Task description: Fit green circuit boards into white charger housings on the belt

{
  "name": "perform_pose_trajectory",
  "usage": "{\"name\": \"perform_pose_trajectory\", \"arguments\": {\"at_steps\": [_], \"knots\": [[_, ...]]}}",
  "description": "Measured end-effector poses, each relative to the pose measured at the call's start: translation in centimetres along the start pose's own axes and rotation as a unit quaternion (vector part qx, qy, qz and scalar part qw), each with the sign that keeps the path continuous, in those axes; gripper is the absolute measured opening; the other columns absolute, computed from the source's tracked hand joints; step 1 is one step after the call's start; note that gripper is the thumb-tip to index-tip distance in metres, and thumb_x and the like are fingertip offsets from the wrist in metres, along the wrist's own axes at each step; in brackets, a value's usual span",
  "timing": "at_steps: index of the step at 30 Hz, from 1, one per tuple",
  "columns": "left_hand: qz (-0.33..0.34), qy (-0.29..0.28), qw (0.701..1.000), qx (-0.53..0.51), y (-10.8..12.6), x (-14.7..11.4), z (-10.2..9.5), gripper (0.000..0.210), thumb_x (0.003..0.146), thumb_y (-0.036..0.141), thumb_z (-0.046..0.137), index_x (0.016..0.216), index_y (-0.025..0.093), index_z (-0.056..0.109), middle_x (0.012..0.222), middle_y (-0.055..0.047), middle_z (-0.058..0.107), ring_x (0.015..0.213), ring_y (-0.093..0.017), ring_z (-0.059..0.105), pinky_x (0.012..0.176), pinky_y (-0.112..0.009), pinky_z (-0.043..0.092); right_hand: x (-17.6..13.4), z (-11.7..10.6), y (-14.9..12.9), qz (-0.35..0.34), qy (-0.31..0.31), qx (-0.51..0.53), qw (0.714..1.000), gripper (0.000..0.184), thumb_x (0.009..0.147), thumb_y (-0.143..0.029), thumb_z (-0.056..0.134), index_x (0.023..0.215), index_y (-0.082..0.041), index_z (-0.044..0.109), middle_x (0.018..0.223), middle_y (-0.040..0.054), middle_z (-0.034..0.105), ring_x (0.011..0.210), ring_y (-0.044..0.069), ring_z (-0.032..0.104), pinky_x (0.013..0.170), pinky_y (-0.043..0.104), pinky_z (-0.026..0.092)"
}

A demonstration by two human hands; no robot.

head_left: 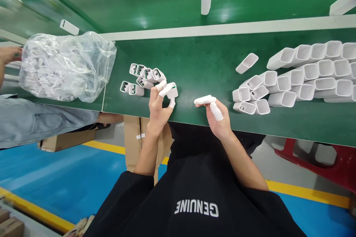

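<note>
My left hand [160,103], with white finger cots, grips a small white part with a green inside [171,89] at the near edge of the green table [194,63]. Just beyond it lies a cluster of several similar small white parts [141,77]. My right hand [215,113], also in finger cots, has its fingers extended and holds nothing; it hovers over the table edge, left of a pile of white rectangular shells [300,77]. One shell [247,63] lies apart from the pile.
A clear plastic bag of small parts [66,64] sits at the left, where another person's hand [8,53] reaches in. A lone white shell [206,0] stands upright farther back. Cardboard boxes [136,133] and a red stool [319,159] are below the table.
</note>
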State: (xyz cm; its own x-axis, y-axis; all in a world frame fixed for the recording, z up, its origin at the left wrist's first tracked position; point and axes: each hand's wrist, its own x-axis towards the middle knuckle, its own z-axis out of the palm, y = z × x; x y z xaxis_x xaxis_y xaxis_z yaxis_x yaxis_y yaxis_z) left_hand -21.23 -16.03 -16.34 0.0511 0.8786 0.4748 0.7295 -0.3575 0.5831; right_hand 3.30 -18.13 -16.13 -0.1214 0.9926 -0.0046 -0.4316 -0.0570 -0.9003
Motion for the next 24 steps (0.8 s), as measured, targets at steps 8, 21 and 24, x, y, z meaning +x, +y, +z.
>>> {"name": "perform_pose_trajectory", "arguments": {"at_steps": [8, 21, 24], "knots": [[-0.030, -0.041, 0.996, -0.078, 1.0, -0.2, -0.7, 0.051, 0.095, 0.019, 0.084, 0.144, 0.026, 0.070, 0.150, -0.013, 0.070, 0.149, -0.033, 0.070, 0.126, -0.054, 0.061, 0.1, 0.1, -0.2, 0.015, 0.008, -0.019, 1.000, 0.039, 0.112, -0.064, 0.067, 0.110, -0.032, 0.088, 0.112, 0.0073, 0.084, 0.107, 0.030, 0.075, 0.106, 0.053, 0.062], [-0.022, 0.101, 0.995, -0.007, 1.1, -1.2, 0.1, 0.021, 0.104, 0.026, 0.084, 0.124, 0.027, 0.089, 0.123, -0.009, 0.085, 0.111, -0.025, 0.086, 0.101, -0.042, 0.074, -0.1, -0.3, 0.4, 0.023, -0.019, -0.002, 1.000, 0.037, 0.116, -0.055, 0.062, 0.111, -0.030, 0.089, 0.111, 0.0075, 0.083, 0.111, 0.030, 0.075, 0.108, 0.049, 0.058], [-0.006, 0.097, 0.995, -0.008, 1.0, -1.3, 0.1, 0.019, 0.105, 0.026, 0.083, 0.123, 0.027, 0.089, 0.121, -0.009, 0.085, 0.107, -0.024, 0.087, 0.096, -0.041, 0.075, -0.2, -0.4, 0.4, 0.028, -0.024, 0.005, 0.999, 0.037, 0.116, -0.054, 0.061, 0.111, -0.030, 0.088, 0.113, 0.0075, 0.083, 0.112, 0.030, 0.075, 0.107, 0.048, 0.058]]}}
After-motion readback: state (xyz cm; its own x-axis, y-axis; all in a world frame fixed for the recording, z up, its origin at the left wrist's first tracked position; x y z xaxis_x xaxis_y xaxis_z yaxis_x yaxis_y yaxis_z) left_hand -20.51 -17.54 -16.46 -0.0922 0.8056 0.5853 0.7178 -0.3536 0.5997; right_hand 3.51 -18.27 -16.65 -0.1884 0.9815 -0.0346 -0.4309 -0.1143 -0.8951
